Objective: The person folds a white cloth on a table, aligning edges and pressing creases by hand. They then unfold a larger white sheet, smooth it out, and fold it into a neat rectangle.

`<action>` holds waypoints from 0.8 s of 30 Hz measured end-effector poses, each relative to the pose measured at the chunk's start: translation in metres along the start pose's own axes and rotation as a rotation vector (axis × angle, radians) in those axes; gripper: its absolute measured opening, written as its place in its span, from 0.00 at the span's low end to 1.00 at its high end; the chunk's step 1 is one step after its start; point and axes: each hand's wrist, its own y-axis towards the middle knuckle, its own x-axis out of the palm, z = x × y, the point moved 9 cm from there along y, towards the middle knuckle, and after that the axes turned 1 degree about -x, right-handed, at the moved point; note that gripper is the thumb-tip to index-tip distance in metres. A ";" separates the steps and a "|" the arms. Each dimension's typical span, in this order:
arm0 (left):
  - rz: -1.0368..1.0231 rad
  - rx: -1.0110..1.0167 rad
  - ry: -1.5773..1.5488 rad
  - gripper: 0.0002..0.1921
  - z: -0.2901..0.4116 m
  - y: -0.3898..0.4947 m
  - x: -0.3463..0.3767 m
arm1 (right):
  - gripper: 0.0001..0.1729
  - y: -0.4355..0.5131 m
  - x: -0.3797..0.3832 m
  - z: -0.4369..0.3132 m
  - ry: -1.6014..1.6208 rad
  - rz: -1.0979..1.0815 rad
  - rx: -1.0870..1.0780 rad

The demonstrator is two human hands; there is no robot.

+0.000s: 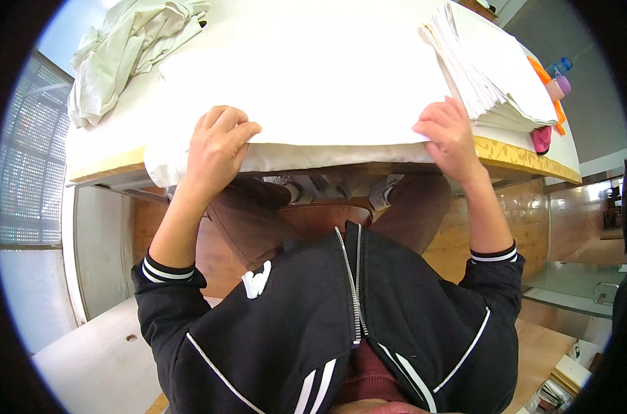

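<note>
A white cloth (313, 98), so bright that its surface detail is lost, lies flat across the table before me. My left hand (217, 142) pinches the left end of its near edge between thumb and fingers. At the other end, my right hand (446, 135) grips the same edge, its fingertips slightly blurred. Between the two hands the edge runs nearly straight. Below it, an off-white cloth layer (334, 157) hangs over the front of the table; whether it is part of the same piece I cannot tell.
A pile of folded white fabric (492, 77) sits just right of my right hand. Crumpled pale green cloth (132, 52) lies at the back left. Along the right edge are an orange item (560, 118), a pink item (541, 139), a blue bottle (559, 66) and a lilac-capped container (557, 88).
</note>
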 end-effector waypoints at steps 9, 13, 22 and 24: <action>0.040 0.033 -0.047 0.12 0.002 -0.016 0.018 | 0.12 -0.027 0.009 0.010 0.036 0.074 0.053; 0.055 -0.044 -0.013 0.13 -0.006 -0.018 0.018 | 0.11 -0.024 -0.001 0.022 0.030 0.090 0.111; -0.004 -0.132 -0.039 0.17 -0.021 -0.021 0.015 | 0.11 0.006 0.025 -0.006 0.175 -0.182 0.031; 0.016 -0.162 0.009 0.17 -0.029 -0.024 0.009 | 0.10 0.012 0.031 -0.009 0.202 -0.224 -0.001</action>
